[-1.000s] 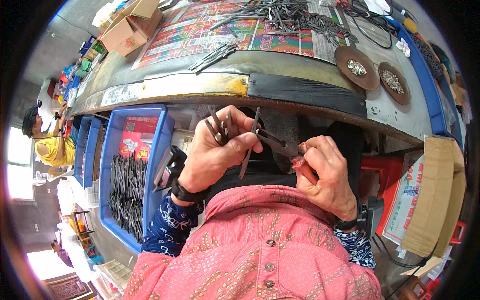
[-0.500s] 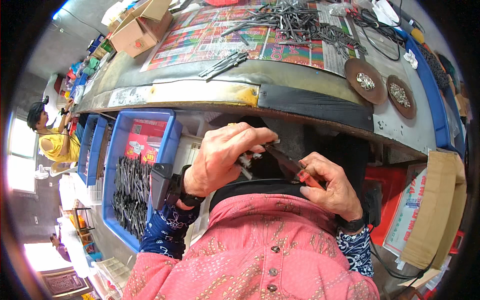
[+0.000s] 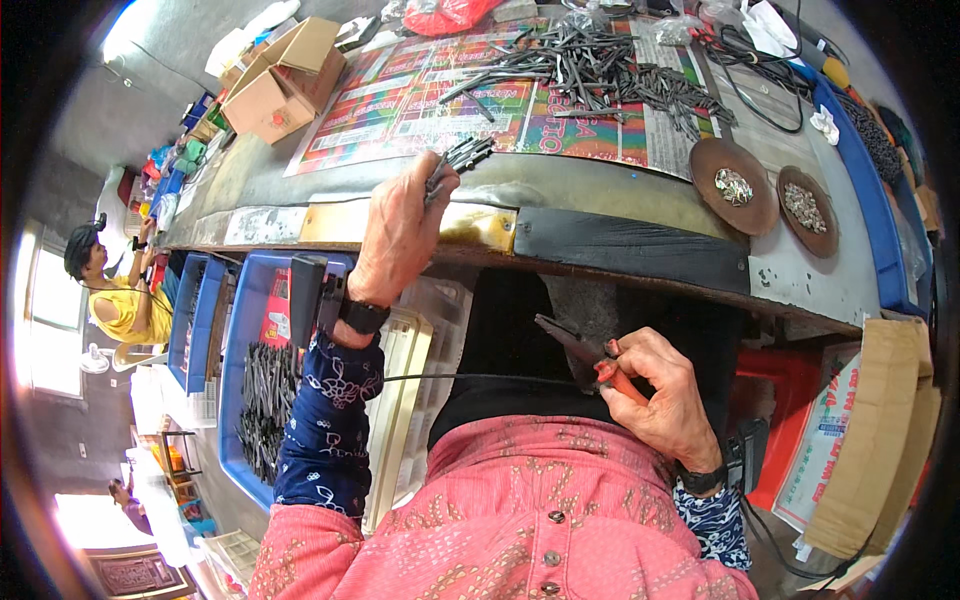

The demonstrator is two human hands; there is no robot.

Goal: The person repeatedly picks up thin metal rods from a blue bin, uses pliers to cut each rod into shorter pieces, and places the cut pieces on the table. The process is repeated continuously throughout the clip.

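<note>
My left hand [image 3: 402, 225] reaches over the near edge of the workbench. Its fingers are closed round one end of a small bundle of thin dark rods [image 3: 463, 160], whose other ends point up and right. Low in front of my lap, my right hand [image 3: 660, 395] grips a pair of pliers [image 3: 575, 350] with orange-red handles. The dark jaws of the pliers point up and left, and I see nothing between them. Farther back on the bench, a loose heap of similar dark rods [image 3: 590, 65] lies on printed sheets [image 3: 400, 110].
Two brown dishes of small shiny metal pieces, a larger one [image 3: 708, 190] and a smaller one [image 3: 815, 235], sit at the bench's right. Below left stands a blue bin [image 3: 232, 420] of dark rods. A cardboard box [image 3: 285, 95] is at the back left. A person [image 3: 125, 300] in yellow sits far left.
My left hand has moved from beside the plier jaws up to the bench and closed on the bundle of rods lying there. My right hand keeps the pliers in nearly the same place.
</note>
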